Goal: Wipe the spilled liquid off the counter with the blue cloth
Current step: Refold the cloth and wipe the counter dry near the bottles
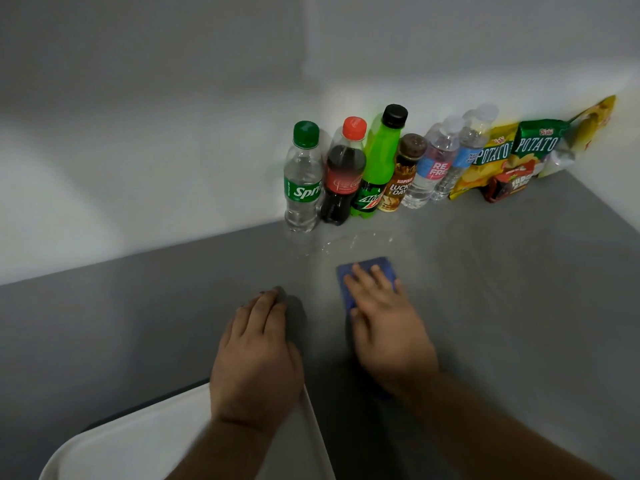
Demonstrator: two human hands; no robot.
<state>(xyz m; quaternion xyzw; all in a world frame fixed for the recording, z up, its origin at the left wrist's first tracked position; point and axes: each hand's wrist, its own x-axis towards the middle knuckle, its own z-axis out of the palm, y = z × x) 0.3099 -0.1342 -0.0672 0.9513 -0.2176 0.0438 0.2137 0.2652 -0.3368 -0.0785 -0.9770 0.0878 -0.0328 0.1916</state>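
The counter (502, 289), grey and dimly lit, carries everything here; along its far edge, against the wall, stands a row of bottles (349, 174) with snack bags (512, 157) running on toward the far right corner; a white tray-like thing (145, 441), its nature unclear, overlaps the near edge at the left. The left hand (256, 355) lies flat and released on the bare surface, holding nothing; the right hand (384, 313) presses palm-down on the blue cloth (375, 264), fingers spread, pinning rather than gripping it. The cloth sits mid-counter, just short of the spilled liquid (346, 242) — a thin glinting patch of droplets between the cloth's far end and the foot of the bottles, nearest the Sprite bottle (303, 178).

The wiping looks under way but not finished, since wet specks show beyond the cloth; the next move, as I judge it, calls for pushing the cloth forward and a little left through the patch — with steady pressure, and stopping short of the bottles so none is knocked.
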